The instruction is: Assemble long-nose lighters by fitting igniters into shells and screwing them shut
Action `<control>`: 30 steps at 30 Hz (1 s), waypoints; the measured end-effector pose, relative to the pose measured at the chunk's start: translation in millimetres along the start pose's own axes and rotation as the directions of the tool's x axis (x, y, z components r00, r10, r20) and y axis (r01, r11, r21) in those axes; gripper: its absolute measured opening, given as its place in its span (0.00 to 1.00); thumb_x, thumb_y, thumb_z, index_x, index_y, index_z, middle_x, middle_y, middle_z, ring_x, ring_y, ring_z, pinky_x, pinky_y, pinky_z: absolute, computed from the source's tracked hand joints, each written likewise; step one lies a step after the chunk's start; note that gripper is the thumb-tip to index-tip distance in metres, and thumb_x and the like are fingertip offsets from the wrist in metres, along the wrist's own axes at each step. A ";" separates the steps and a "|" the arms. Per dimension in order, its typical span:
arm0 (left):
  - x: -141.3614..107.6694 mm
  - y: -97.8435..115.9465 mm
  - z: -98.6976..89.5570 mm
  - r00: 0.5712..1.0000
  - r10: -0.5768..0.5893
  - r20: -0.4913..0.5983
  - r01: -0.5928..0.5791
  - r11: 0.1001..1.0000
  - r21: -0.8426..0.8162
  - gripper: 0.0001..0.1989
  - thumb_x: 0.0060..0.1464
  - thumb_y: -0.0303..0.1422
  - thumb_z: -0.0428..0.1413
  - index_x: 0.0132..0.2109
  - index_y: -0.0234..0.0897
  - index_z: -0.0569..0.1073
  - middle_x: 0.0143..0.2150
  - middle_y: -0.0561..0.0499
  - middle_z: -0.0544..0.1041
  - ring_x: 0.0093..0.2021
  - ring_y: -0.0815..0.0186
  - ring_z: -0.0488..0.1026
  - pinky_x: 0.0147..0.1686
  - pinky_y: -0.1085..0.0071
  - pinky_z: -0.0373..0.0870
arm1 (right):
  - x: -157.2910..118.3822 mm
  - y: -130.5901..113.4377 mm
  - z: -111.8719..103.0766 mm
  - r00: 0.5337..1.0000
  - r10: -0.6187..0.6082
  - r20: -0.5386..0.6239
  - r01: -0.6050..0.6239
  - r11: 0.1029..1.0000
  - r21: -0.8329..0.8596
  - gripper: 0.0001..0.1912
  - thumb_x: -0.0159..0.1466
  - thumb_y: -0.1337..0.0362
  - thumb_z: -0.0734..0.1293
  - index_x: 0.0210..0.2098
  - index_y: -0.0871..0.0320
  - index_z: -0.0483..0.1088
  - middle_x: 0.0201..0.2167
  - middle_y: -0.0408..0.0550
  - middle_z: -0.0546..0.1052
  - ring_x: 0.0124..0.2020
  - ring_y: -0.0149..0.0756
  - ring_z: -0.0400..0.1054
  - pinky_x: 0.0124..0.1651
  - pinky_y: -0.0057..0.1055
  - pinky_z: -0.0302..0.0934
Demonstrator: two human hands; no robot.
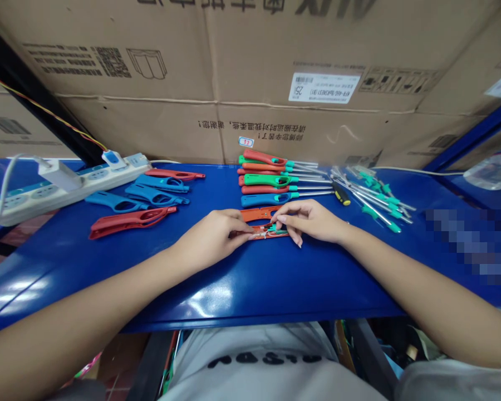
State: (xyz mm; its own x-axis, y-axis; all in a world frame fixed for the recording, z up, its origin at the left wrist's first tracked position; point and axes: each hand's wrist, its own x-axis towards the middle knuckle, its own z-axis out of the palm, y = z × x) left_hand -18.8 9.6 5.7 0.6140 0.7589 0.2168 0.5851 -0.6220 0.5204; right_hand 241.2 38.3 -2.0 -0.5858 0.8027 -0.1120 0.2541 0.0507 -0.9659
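An orange lighter shell half (258,235) lies on the blue table in front of me, with a clear inner part, thin wires and a green piece (280,228) in it. My left hand (222,236) is closed, its thumb and fingertips pinching the left end of this half. Over its right part is my right hand (311,221), thumb and index finger pinched together near the green piece; what they hold is too small to make out. Just behind, partly covered by my right fingers, rests a second orange shell half (256,214).
Behind my hands lies a row of long-necked lighters (267,180) in red, green and blue. A yellow-black screwdriver (341,194) and several metal tubes with green ends (382,200) are to the right. Blue shells (156,195), red shells (129,223) and a power strip (96,177) lie left. Cardboard boxes (171,133) stand behind.
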 end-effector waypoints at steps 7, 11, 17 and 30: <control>0.3 0.4 0.5 1.000 0.012 -0.012 -0.012 1.000 -0.003 0.09 0.63 0.33 0.59 0.46 0.39 0.83 0.37 0.48 0.80 0.35 0.66 0.76 0.36 0.72 0.70 | 0.5 0.9 -1.3 1.000 0.008 0.003 -0.008 1.000 -0.005 0.19 0.64 0.48 0.69 0.41 0.59 0.74 0.25 0.43 0.80 0.16 0.27 0.68 0.21 0.26 0.64; -0.4 1.1 -1.0 1.000 -0.017 -0.005 0.017 1.000 0.005 0.09 0.62 0.33 0.60 0.46 0.39 0.83 0.36 0.48 0.80 0.33 0.66 0.75 0.33 0.73 0.69 | 0.8 -0.4 -1.0 1.000 0.006 0.005 -0.006 1.000 0.000 0.20 0.63 0.48 0.70 0.41 0.60 0.74 0.26 0.44 0.80 0.16 0.27 0.68 0.22 0.26 0.65; 2.2 -0.4 1.1 0.991 -0.129 -0.027 0.124 0.984 -0.127 0.07 0.59 0.32 0.62 0.43 0.38 0.84 0.36 0.49 0.79 0.31 0.68 0.74 0.32 0.73 0.68 | -0.6 -0.4 -1.5 1.000 0.010 0.009 -0.010 1.000 -0.006 0.19 0.64 0.49 0.69 0.42 0.60 0.74 0.27 0.44 0.80 0.16 0.26 0.68 0.22 0.25 0.64; 1.8 2.2 1.5 0.991 -0.131 -0.029 0.129 0.989 -0.072 0.06 0.58 0.31 0.63 0.41 0.37 0.84 0.34 0.49 0.79 0.30 0.69 0.74 0.32 0.73 0.68 | -0.3 0.5 -1.8 1.000 0.005 0.008 -0.005 1.000 -0.006 0.18 0.65 0.50 0.69 0.42 0.61 0.74 0.28 0.45 0.80 0.16 0.26 0.68 0.21 0.25 0.64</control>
State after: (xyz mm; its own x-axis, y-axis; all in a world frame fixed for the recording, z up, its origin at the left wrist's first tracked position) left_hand -15.6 9.2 6.0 0.5162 0.8394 0.1704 0.6195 -0.5033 0.6024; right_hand 242.9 39.2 -2.0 -0.5909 0.7979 -0.1191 0.2621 0.0503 -0.9637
